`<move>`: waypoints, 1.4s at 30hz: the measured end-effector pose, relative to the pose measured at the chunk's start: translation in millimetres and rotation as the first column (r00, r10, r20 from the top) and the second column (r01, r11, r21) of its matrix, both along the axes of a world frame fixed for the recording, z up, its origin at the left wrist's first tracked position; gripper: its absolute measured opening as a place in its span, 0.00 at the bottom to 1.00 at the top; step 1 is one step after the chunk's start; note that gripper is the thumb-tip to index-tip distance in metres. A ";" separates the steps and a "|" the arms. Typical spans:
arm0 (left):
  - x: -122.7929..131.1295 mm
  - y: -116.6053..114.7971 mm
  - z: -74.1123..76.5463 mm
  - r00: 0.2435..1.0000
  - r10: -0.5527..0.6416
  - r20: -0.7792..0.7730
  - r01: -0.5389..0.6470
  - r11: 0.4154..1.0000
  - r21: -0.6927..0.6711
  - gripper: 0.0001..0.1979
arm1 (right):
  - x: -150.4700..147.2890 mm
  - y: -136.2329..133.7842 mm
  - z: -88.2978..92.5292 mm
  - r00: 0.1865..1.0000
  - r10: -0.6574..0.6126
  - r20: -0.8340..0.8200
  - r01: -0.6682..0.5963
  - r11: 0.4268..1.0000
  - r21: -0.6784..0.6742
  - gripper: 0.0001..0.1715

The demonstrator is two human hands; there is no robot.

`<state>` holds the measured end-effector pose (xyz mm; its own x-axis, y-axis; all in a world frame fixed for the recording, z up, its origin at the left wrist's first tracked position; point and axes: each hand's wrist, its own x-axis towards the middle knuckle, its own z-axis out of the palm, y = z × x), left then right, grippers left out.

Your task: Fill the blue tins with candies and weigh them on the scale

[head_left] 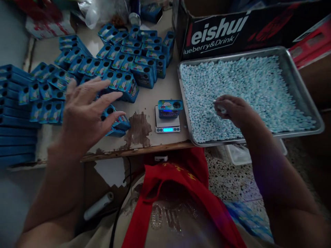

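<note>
My left hand (86, 110), fingers spread and thumb apart, hovers over small blue candy boxes at the table's near edge. Just beyond its thumb lie a few of those boxes (121, 121). My right hand (232, 108) is over the metal tray (319, 120), its fingers closed around some pale candies (221, 109). A thick layer of small white and light-blue candies (248, 82) covers the tray's bottom. Between my hands, one blue box (169, 112) with a round hole in its top rests on a small digital scale (167, 124), whose display glows blue.
Many blue boxes with round holes (129, 62) stand in rows on the table (152, 93). At far left are stacked blue cartons (17, 137). Behind the tray is a black cardboard box (219, 31). A can (134, 15) and a plastic bag (103, 10) sit at the back.
</note>
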<state>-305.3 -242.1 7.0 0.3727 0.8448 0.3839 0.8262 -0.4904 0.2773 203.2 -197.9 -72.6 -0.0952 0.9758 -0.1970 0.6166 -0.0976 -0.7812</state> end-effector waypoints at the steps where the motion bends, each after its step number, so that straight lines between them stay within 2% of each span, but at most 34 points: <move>1: 5.1 -2.6 -3.9 1.000 -0.029 0.011 0.029 1.000 -0.001 0.35 | -0.4 -0.8 -0.4 0.982 -0.085 -0.169 0.072 0.994 -0.082 0.15; 3: 21.0 -7.4 -12.9 0.996 -0.079 0.050 0.080 0.997 -0.006 0.32 | -2.9 -2.1 -2.7 0.891 -0.241 -0.385 0.161 0.960 -0.229 0.18; 5: 43.4 -11.7 -25.0 0.986 -0.087 0.142 0.092 0.995 -0.031 0.35 | -6.5 -2.2 -6.9 0.859 -0.277 -0.430 0.183 0.951 -0.248 0.21; 7: 69.4 -13.6 -42.0 0.958 -0.017 0.287 0.047 0.994 -0.098 0.39 | -11.5 -0.9 -11.8 0.875 -0.244 -0.419 0.175 0.965 -0.197 0.26; 10: 106.4 -7.5 -74.2 0.853 0.117 0.508 0.004 0.973 -0.231 0.47 | -26.5 3.8 -14.5 0.873 -0.176 -0.454 0.152 0.984 -0.089 0.33; 13: 133.9 8.0 -99.7 0.787 0.161 0.596 0.034 0.953 -0.302 0.52 | -53.7 11.6 -5.4 0.810 -0.130 -0.571 0.168 0.986 0.014 0.36; 15: 145.7 17.6 -105.4 0.788 0.139 0.600 0.056 0.954 -0.294 0.51 | -76.6 17.5 5.9 0.785 -0.119 -0.609 0.196 0.979 0.061 0.37; 19: 155.2 23.4 -97.9 0.800 0.107 0.590 0.065 0.963 -0.263 0.46 | -122.3 27.3 26.1 0.765 -0.127 -0.632 0.221 0.973 0.072 0.41; 21: 156.0 22.0 -94.3 0.790 0.139 0.597 0.044 0.959 -0.281 0.42 | -140.4 30.9 30.0 0.787 -0.100 -0.609 0.202 0.974 0.102 0.41; 24: 158.7 22.6 -93.4 0.773 0.207 0.599 0.021 0.936 -0.350 0.30 | -156.1 35.7 30.5 0.818 -0.050 -0.573 0.181 0.968 0.174 0.37; 27: 167.8 29.3 -88.0 0.754 0.210 0.622 0.059 0.922 -0.382 0.24 | -155.8 39.8 33.5 0.833 -0.043 -0.552 0.195 0.956 0.220 0.33; 31: 188.8 40.2 -65.0 0.792 0.093 0.603 0.096 0.957 -0.275 0.22 | -141.3 40.0 47.7 0.848 -0.092 -0.522 0.258 0.931 0.257 0.35; 35: 211.1 45.0 -45.5 0.829 0.035 0.559 0.104 0.971 -0.214 0.22 | -129.3 34.0 63.0 0.787 -0.185 -0.589 0.397 0.882 0.253 0.38; 39: 227.8 45.5 -41.4 0.836 0.037 0.547 0.097 0.972 -0.213 0.22 | -122.7 28.1 70.3 0.738 -0.263 -0.621 0.465 0.865 0.186 0.40; 42: 235.1 46.2 -41.6 0.836 0.033 0.548 0.101 0.972 -0.213 0.22 | -120.4 27.9 67.3 0.678 -0.218 -0.702 0.477 0.857 0.194 0.41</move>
